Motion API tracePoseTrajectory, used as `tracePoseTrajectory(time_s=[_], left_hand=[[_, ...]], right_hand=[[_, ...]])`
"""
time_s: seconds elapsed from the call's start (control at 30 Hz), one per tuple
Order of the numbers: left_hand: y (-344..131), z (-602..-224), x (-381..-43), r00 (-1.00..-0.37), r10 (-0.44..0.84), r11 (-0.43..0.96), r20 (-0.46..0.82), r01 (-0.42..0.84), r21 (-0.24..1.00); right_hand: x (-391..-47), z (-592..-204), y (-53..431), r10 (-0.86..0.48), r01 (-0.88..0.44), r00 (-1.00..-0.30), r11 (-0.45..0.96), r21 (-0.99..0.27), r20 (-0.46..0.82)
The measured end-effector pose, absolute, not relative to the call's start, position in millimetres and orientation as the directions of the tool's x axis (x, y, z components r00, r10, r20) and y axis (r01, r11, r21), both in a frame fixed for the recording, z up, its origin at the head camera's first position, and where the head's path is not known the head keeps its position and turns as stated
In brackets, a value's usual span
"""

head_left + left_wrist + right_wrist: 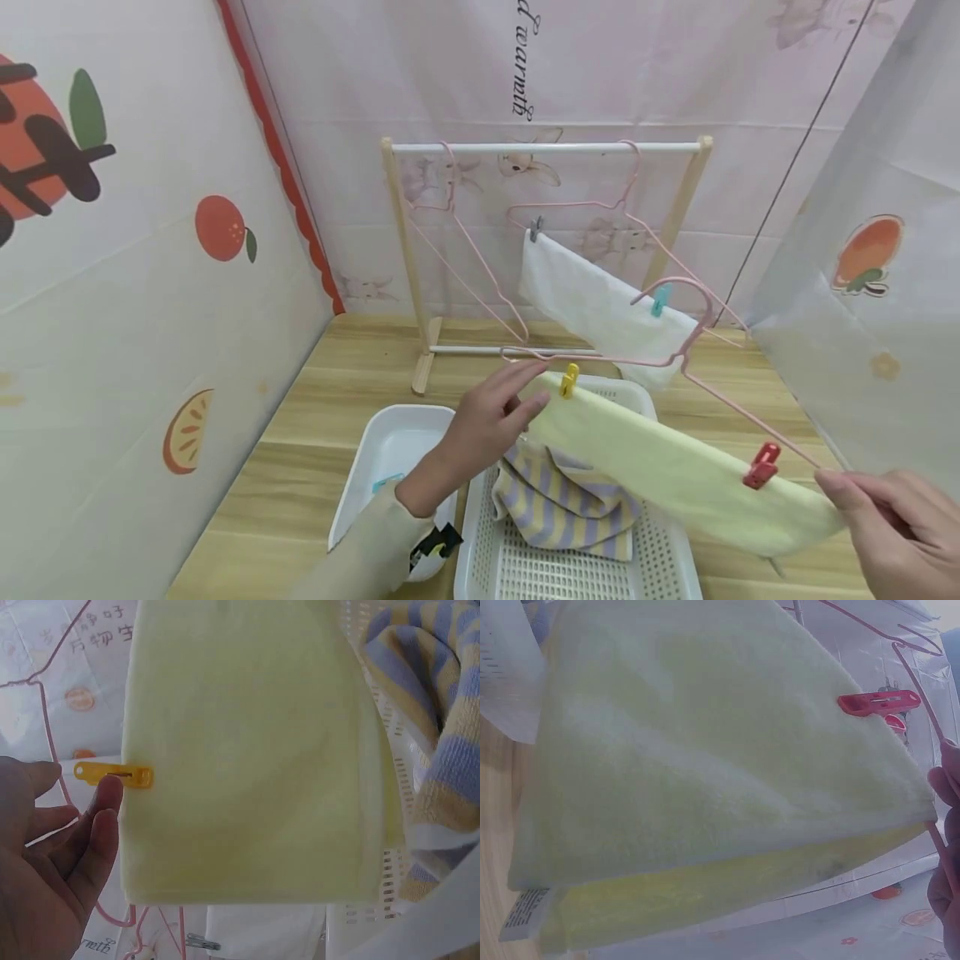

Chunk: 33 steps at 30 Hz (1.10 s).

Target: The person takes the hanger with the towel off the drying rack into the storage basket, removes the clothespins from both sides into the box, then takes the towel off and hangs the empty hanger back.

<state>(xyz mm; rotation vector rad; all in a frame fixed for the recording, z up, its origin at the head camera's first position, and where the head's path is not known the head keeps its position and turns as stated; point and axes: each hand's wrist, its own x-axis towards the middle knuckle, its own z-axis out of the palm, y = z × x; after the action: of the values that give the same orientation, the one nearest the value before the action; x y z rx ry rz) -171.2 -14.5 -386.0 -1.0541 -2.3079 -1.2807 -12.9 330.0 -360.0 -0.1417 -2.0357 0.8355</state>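
A pale yellow towel (645, 450) hangs folded over the bar of a pink clothes hanger (611, 360), held up over the basket. My right hand (896, 521) pinches the hanger's right end, beside the towel's edge. Near the towel's left end, a yellow clothespin (569, 381) grips the upper fold; a red clothespin (762, 465) sits near the right end. My left hand (487, 425) is at the yellow clothespin, its fingers loosely extended. In the left wrist view a fingertip lies right by the yellow clothespin (124, 775), with the fingers spread apart.
Behind stands a rack (547, 149) with an empty pink hanger (480, 250) and another carrying a white towel (592, 292) on two clothespins. Below, a white perforated basket (476, 533) holds a striped towel (555, 500). To its left is a white tray (367, 450) with clothespins.
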Motion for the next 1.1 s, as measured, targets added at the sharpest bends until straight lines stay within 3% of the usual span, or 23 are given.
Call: tracePoseTrajectory(time_s=[0.07, 0.13, 0.2, 0.3, 0.37, 0.43, 0.53, 0.6, 0.8, 1.1], left_hand=[[-13, -386, -168, -0.719, 0.478, 0.302, 0.504, 0.673, 0.675], [-11, -387, -165, -0.758, 0.488, 0.272, 0.433, 0.604, 0.750], [-10, -388, -164, -0.792, 0.490, 0.261, 0.364, 0.532, 0.806], [-10, -391, -163, -0.831, 0.481, 0.258, 0.278, 0.437, 0.862], [-12, -394, -164, -0.848, 0.462, 0.253, 0.262, 0.409, 0.877], [-14, -396, -165, -0.853, 0.443, 0.235, 0.276, 0.407, 0.883], [-16, -399, -166, -0.850, 0.419, 0.192, 0.320, 0.427, 0.884], [-16, -402, -166, -0.848, 0.403, 0.159, 0.344, 0.435, 0.886], [-18, -407, -166, -0.864, 0.330, 0.082, 0.380, 0.427, 0.901], [-23, -405, -166, -0.863, 0.223, 0.068, 0.453, 0.477, 0.876]], right_hand=[[-13, -358, 326, 0.412, -0.178, -0.609, 0.761, -0.624, 0.677], [-13, -357, 327, 0.411, -0.096, -0.687, 0.766, -0.636, 0.599], [-16, -354, 336, 0.267, -0.118, -0.811, 0.797, -0.592, 0.521], [-21, -353, 342, 0.133, -0.180, -0.879, 0.797, -0.577, 0.458], [-27, -357, 337, 0.103, -0.338, -0.813, 0.718, -0.609, 0.573], [-32, -362, 325, 0.201, -0.463, -0.675, 0.633, -0.620, 0.710], [-40, -367, 315, 0.221, -0.647, -0.505, 0.543, -0.536, 0.834], [-43, -367, 313, 0.203, -0.655, -0.502, 0.546, -0.523, 0.840], [-49, -369, 313, 0.185, -0.584, -0.580, 0.585, -0.563, 0.794], [-62, -377, 313, 0.170, -0.583, -0.595, 0.582, -0.567, 0.786]])
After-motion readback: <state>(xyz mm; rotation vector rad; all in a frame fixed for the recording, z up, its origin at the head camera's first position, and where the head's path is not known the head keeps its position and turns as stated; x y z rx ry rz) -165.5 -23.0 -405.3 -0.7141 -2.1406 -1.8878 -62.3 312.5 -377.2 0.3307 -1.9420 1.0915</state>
